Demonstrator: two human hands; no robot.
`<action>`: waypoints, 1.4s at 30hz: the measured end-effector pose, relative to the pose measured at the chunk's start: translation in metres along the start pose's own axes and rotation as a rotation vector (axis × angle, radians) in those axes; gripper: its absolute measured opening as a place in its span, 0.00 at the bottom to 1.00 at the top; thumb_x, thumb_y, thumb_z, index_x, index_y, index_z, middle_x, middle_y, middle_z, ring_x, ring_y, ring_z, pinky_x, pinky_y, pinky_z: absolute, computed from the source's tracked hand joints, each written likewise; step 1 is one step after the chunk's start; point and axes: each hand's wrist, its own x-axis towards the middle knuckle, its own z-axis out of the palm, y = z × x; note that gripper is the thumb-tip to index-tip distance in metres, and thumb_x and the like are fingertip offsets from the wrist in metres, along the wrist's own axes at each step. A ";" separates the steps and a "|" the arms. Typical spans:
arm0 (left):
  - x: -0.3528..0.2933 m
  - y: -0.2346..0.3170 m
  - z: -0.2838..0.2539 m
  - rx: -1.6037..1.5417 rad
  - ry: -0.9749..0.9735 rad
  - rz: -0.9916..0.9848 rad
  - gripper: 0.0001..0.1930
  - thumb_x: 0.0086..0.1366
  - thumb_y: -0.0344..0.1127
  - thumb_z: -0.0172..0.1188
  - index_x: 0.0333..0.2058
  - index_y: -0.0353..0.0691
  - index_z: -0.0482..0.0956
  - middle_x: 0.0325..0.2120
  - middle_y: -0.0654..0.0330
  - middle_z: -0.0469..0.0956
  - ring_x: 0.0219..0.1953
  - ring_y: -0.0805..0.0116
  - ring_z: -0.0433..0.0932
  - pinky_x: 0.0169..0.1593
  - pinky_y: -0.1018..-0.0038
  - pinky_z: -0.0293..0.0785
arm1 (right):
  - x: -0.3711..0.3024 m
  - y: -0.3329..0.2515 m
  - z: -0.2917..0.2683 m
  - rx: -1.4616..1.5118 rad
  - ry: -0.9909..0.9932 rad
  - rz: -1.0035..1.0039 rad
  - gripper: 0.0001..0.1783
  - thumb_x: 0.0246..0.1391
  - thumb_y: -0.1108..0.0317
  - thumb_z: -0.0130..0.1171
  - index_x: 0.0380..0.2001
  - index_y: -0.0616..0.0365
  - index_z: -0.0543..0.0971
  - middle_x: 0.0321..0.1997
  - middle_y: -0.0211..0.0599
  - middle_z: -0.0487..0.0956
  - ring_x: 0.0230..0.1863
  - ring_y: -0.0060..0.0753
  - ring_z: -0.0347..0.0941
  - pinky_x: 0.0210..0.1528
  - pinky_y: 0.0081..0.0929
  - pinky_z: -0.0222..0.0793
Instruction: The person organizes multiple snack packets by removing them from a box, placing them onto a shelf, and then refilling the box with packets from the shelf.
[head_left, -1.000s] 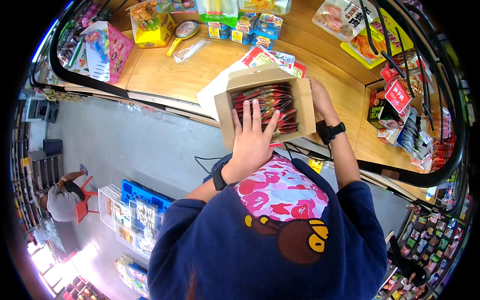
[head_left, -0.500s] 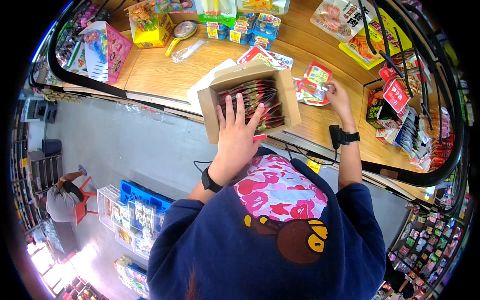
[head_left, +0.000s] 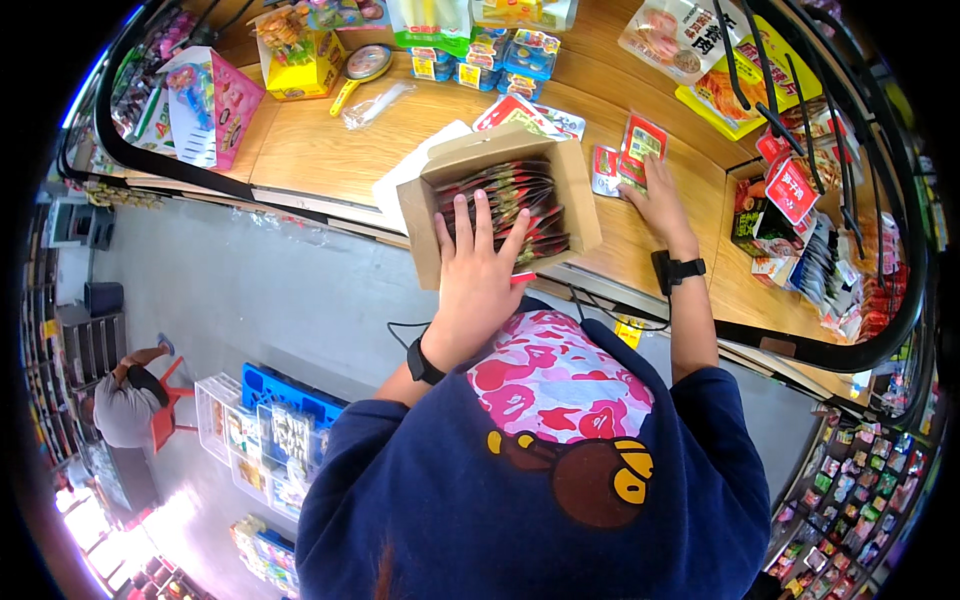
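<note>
Head view showed the person's dark blue top with a pink patch closest, low in the picture. Just past it, the left hand (head_left: 478, 275) lay flat with its fingers (head_left: 487, 222) spread wide on the dark red packets (head_left: 510, 200) inside an open cardboard box (head_left: 578, 190). It pressed down on them and gripped nothing. A black band sat on that wrist. The box stood at the near edge of the wooden surface (head_left: 310, 150), tipped a little toward the person.

To the right of the box, the right hand (head_left: 658, 200) rested palm down on the surface, fingers stretched out and touching two small red packets (head_left: 632, 152) that lay just beside the box. It was not closed around them. A black watch was on that wrist.

Farther back on the surface lay a yellow box (head_left: 300, 70), a row of little blue boxes (head_left: 490, 60) and a big flat bag of snacks (head_left: 670, 35). Far off to the left, on the floor, another person sat on a red stool (head_left: 165, 405).
</note>
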 end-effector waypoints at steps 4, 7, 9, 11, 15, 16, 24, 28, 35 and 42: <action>-0.002 -0.001 0.001 -0.008 0.006 -0.011 0.44 0.51 0.46 0.70 0.68 0.58 0.61 0.67 0.36 0.52 0.69 0.32 0.50 0.67 0.37 0.48 | 0.002 -0.014 -0.018 -0.083 -0.081 -0.018 0.32 0.56 0.53 0.64 0.56 0.65 0.73 0.61 0.56 0.71 0.62 0.57 0.66 0.63 0.42 0.64; -0.002 0.000 0.001 -0.013 0.007 -0.010 0.44 0.51 0.46 0.70 0.68 0.58 0.61 0.67 0.36 0.52 0.69 0.32 0.50 0.67 0.36 0.48 | -0.001 -0.012 -0.018 -0.199 -0.019 -0.121 0.23 0.58 0.55 0.61 0.50 0.60 0.78 0.50 0.51 0.79 0.50 0.52 0.75 0.50 0.40 0.73; -0.002 -0.001 0.001 0.004 0.014 -0.004 0.44 0.51 0.46 0.70 0.68 0.58 0.62 0.67 0.36 0.52 0.69 0.33 0.51 0.67 0.36 0.48 | -0.001 -0.018 -0.022 -0.263 0.047 -0.185 0.18 0.59 0.57 0.60 0.47 0.56 0.80 0.42 0.48 0.82 0.42 0.50 0.79 0.41 0.40 0.77; -0.002 -0.001 0.002 0.002 0.016 -0.006 0.44 0.51 0.46 0.70 0.68 0.58 0.62 0.67 0.36 0.52 0.68 0.33 0.51 0.67 0.37 0.48 | 0.001 -0.024 -0.030 -0.378 0.109 -0.039 0.13 0.60 0.60 0.58 0.45 0.51 0.82 0.30 0.44 0.83 0.30 0.48 0.80 0.29 0.40 0.76; -0.001 -0.001 -0.001 0.005 0.007 0.003 0.44 0.51 0.46 0.70 0.68 0.58 0.62 0.67 0.36 0.52 0.68 0.33 0.51 0.67 0.37 0.48 | 0.010 -0.018 -0.053 -0.373 0.350 0.012 0.11 0.62 0.61 0.57 0.44 0.49 0.82 0.26 0.44 0.82 0.25 0.48 0.80 0.26 0.41 0.74; -0.002 -0.001 -0.001 0.006 0.007 0.001 0.44 0.51 0.46 0.70 0.68 0.58 0.62 0.67 0.36 0.52 0.68 0.33 0.51 0.67 0.37 0.48 | 0.012 -0.026 -0.066 -0.352 0.417 0.069 0.12 0.62 0.62 0.57 0.45 0.49 0.82 0.27 0.44 0.82 0.26 0.46 0.80 0.26 0.41 0.74; -0.001 -0.002 0.000 -0.002 0.008 0.010 0.44 0.51 0.46 0.70 0.68 0.57 0.62 0.67 0.36 0.52 0.68 0.33 0.52 0.67 0.37 0.48 | 0.014 -0.070 -0.108 -0.431 0.526 -0.035 0.16 0.61 0.65 0.57 0.52 0.42 0.80 0.42 0.34 0.82 0.41 0.41 0.79 0.41 0.35 0.75; 0.001 -0.002 -0.001 -0.001 -0.008 0.029 0.44 0.51 0.46 0.70 0.68 0.56 0.62 0.67 0.35 0.53 0.68 0.33 0.53 0.67 0.37 0.48 | 0.016 -0.080 -0.056 -0.405 0.233 -0.095 0.13 0.57 0.67 0.59 0.46 0.49 0.80 0.39 0.36 0.80 0.38 0.43 0.78 0.40 0.37 0.74; 0.000 -0.002 0.000 0.003 0.003 0.021 0.44 0.51 0.47 0.70 0.67 0.55 0.62 0.67 0.35 0.53 0.68 0.32 0.53 0.67 0.36 0.48 | 0.017 -0.079 -0.005 0.011 0.108 -0.168 0.16 0.53 0.62 0.66 0.42 0.57 0.80 0.39 0.43 0.81 0.40 0.50 0.78 0.41 0.40 0.75; -0.003 -0.001 0.000 -0.008 0.020 0.014 0.44 0.51 0.46 0.70 0.67 0.56 0.62 0.67 0.35 0.52 0.68 0.32 0.53 0.67 0.36 0.48 | -0.002 -0.058 -0.014 0.064 0.105 -0.127 0.26 0.51 0.58 0.68 0.51 0.61 0.79 0.52 0.47 0.80 0.53 0.50 0.75 0.55 0.39 0.71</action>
